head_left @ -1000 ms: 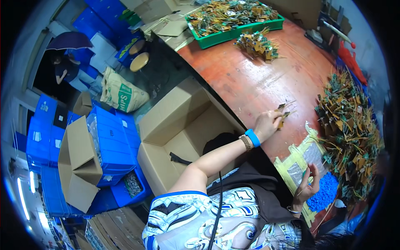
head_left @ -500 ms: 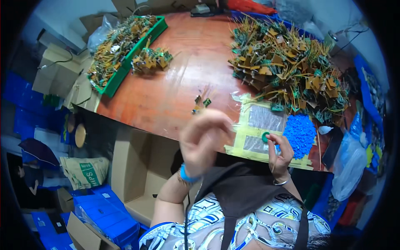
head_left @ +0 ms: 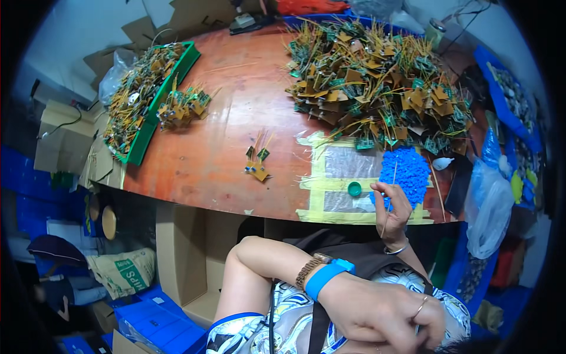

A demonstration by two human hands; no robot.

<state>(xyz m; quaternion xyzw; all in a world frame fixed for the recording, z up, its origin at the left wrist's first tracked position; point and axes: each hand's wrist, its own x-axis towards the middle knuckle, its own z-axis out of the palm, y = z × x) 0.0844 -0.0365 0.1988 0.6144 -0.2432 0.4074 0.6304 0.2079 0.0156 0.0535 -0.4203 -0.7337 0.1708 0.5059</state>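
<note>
My right hand (head_left: 394, 211) is pinched around a thin pale stick (head_left: 395, 176), held upright at the table's front edge. Behind its fingers lies a heap of small blue pieces (head_left: 407, 171). Just left of the fingers, a small round green cap (head_left: 354, 189) sits on a pad of grey film framed with yellow tape (head_left: 318, 194). My left hand (head_left: 389, 315) is folded across my body near my chest, away from the table, its fingers curled and partly hidden. A few small circuit boards with yellow wires (head_left: 257, 169) lie on the table left of the pad.
A large pile of wired circuit boards (head_left: 377, 88) fills the table's back right. At the left stands a green tray (head_left: 141, 138) full of similar boards, with a small cluster (head_left: 184, 109) beside it. An open cardboard box (head_left: 168, 248) is below the table edge.
My left hand has swung from above the table edge back to my chest. My right hand has come away from the green cap, and the stick now shows upright in it. The view has shifted.
</note>
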